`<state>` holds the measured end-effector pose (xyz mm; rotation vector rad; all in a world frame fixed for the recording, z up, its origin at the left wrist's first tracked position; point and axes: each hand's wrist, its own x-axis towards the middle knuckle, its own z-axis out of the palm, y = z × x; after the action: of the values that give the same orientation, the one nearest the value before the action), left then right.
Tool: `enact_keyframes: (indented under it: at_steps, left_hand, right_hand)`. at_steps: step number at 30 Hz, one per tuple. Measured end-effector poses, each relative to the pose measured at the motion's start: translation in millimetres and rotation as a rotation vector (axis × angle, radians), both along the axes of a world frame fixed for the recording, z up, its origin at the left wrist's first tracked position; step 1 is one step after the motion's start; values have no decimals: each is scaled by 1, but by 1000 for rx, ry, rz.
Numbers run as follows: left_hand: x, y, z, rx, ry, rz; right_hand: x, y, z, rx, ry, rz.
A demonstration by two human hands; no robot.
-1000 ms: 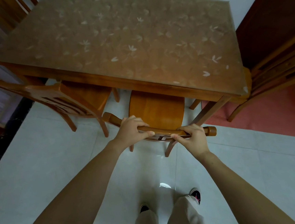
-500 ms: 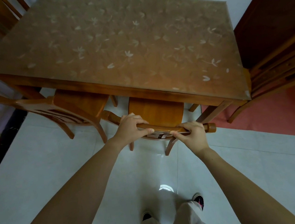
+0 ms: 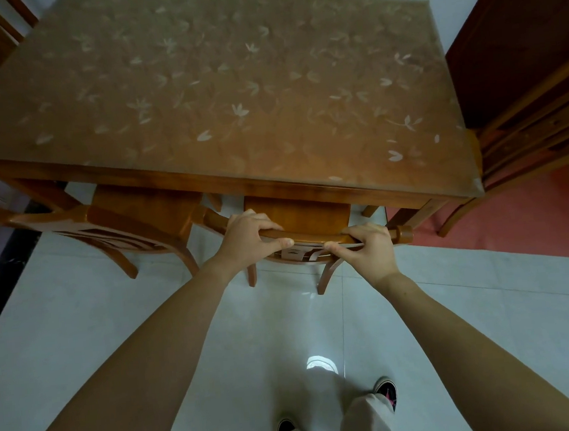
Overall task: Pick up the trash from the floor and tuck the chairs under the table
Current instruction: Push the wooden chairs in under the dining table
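Note:
A wooden chair stands in front of me with most of its seat under the near edge of the wooden table, whose top has a leaf-patterned cover. My left hand grips the left part of the chair's curved top rail. My right hand grips the rail near its right end. A second wooden chair stands to the left, its seat partly under the table. No trash shows on the white tiled floor.
A dark wooden cabinet and another chair stand at the right, above a red mat. My shoes are on the white tiles below. Wooden furniture sits at the far left corner.
The chair has slid forward under the table with both hands on its rail; less of its seat shows now. I have stepped closer to the table.

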<state>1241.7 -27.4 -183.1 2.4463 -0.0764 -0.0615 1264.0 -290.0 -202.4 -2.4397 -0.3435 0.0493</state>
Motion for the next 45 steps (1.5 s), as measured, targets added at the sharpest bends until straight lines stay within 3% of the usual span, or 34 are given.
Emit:
enact_keyframes:
  at_steps: [26, 32, 38, 45]
  left_hand:
    - [33, 4, -5, 18, -24, 5]
    - [28, 3, -10, 42, -58, 39]
    - [4, -15, -4, 199, -147, 69]
    - [-47, -54, 63, 322, -357, 37]
  right_hand:
    - [33, 3, -1, -12, -40, -17]
    - [32, 1, 4, -17, 21, -11]
    - [17, 2, 28, -60, 168, 7]
    - [-40, -22, 88, -210, -229, 130]
